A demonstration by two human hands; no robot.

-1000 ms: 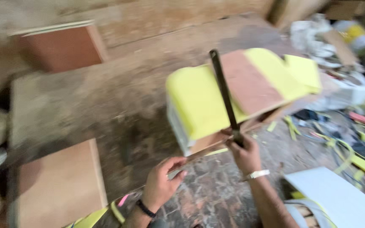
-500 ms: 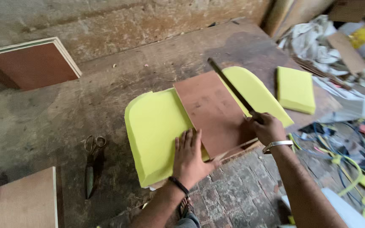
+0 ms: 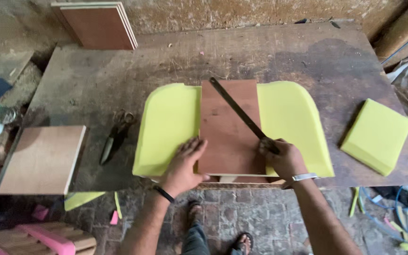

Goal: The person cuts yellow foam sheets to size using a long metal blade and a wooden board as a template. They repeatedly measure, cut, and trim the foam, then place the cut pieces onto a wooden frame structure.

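— What lies at the far left?

— A plain wooden board (image 3: 41, 159) hangs over the left edge of the worn tabletop (image 3: 308, 61). Just right of it lie dark scissors (image 3: 115, 134), blades pointing toward the near edge.

— And in the middle?

— A wide sheet of yellow foam (image 3: 168, 127) with rounded far corners lies flat, and a brown rectangular board (image 3: 227, 141) sits on top of it, across its centre, so foam shows on both sides. The left hand (image 3: 183, 165) is pressed flat, fingers (image 3: 195, 147) spread apart, partly on the foam and partly on the brown board's left edge.

— The other hand?

— The right hand (image 3: 284, 158) is closed, fingers clamped around the handle end of a long dark blade (image 3: 236, 109) that runs diagonally across the brown board toward its far left corner.

— Anything farther right?

— A smaller block of yellow foam (image 3: 378, 136) rests near the tabletop's right end, well apart from the hands. At the far edge, upper left, a stack of brown boards (image 3: 101, 26) leans against the wall.
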